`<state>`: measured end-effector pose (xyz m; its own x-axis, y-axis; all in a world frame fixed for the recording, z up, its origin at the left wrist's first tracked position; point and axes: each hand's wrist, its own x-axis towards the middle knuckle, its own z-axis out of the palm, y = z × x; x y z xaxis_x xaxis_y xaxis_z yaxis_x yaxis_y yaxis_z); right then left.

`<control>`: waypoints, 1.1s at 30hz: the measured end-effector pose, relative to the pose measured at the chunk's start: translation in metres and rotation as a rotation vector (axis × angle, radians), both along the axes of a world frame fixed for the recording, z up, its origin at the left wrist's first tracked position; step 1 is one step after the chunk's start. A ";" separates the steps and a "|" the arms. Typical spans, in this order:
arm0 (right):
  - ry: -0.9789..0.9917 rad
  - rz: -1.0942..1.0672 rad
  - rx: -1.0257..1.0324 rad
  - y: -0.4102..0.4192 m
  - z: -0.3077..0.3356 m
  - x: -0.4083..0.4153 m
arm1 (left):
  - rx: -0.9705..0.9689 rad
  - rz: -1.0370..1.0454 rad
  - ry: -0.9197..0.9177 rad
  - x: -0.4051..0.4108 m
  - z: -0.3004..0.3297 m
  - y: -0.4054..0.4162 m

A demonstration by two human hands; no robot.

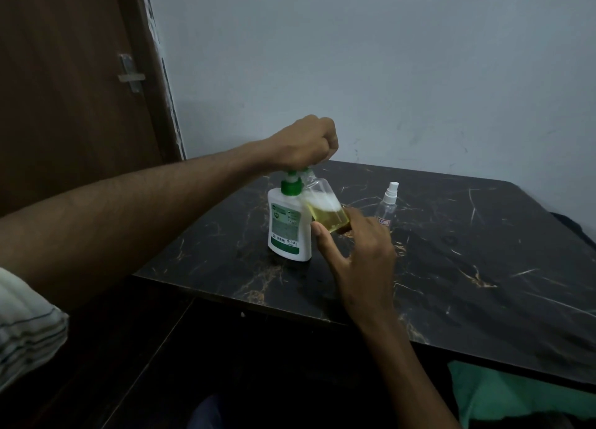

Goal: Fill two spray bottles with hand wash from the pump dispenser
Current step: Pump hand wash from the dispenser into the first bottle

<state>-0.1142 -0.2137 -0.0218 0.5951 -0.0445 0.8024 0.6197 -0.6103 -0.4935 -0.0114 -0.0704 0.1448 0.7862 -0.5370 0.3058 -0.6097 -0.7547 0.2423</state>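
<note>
Dark table (451, 267): left hand (304, 144) fisted, apparently on pump dispenser (288, 225); right hand (358, 251) pinching tilted bottle (324, 209).

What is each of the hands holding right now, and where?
Right hand pinches the tilted clear spray bottle at its base. Left hand presses the green pump head; grip hidden.
</note>
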 end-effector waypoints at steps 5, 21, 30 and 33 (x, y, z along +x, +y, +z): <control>-0.006 -0.013 0.005 0.000 0.000 0.001 | -0.001 0.014 0.009 0.004 -0.004 -0.001; 0.010 -0.019 0.001 0.000 0.001 -0.002 | -0.008 0.022 0.001 0.000 -0.003 0.000; -0.004 -0.029 -0.001 0.001 0.002 -0.001 | -0.007 0.030 0.018 0.001 -0.004 -0.001; -0.023 -0.023 0.002 0.002 0.003 -0.001 | -0.028 0.037 0.017 0.001 -0.003 -0.001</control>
<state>-0.1152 -0.2122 -0.0183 0.5750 -0.0594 0.8160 0.6167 -0.6239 -0.4800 -0.0106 -0.0719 0.1422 0.8105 -0.4991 0.3065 -0.5773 -0.7692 0.2741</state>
